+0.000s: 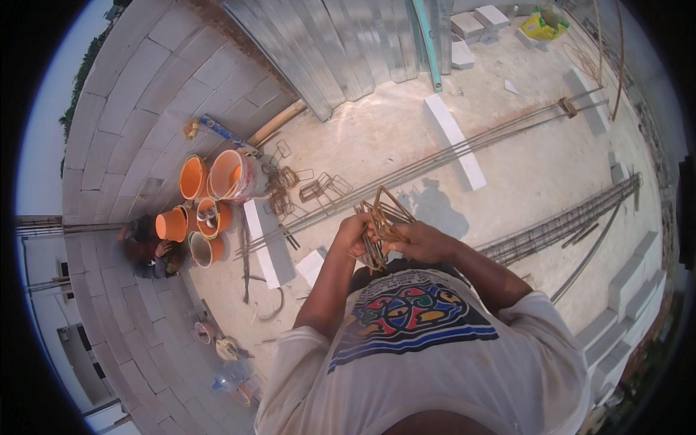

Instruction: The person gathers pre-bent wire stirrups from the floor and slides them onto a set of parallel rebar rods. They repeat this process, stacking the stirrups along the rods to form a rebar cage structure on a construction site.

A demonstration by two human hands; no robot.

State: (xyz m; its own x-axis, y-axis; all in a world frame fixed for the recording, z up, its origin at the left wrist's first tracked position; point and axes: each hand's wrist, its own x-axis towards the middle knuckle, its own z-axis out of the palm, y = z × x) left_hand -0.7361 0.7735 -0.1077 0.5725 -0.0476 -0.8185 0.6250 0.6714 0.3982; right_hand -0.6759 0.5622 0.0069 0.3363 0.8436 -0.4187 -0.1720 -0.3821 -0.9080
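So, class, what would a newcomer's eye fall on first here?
Probably the bundle of rusty, bent metal frames held by the wearer's left hand and right hand near the centre, above a bold multicoloured print on the off-white shirt. Next, perhaps, the clustered orange plastic buckets beside the grey block wall at left, and the shiny ribbed metal sheeting at the top.

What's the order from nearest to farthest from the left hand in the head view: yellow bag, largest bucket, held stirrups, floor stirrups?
From the left hand:
1. Held stirrups: in its grip.
2. Floor stirrups: ahead, slightly left.
3. Largest bucket: farther left.
4. Yellow bag: far ahead, right.
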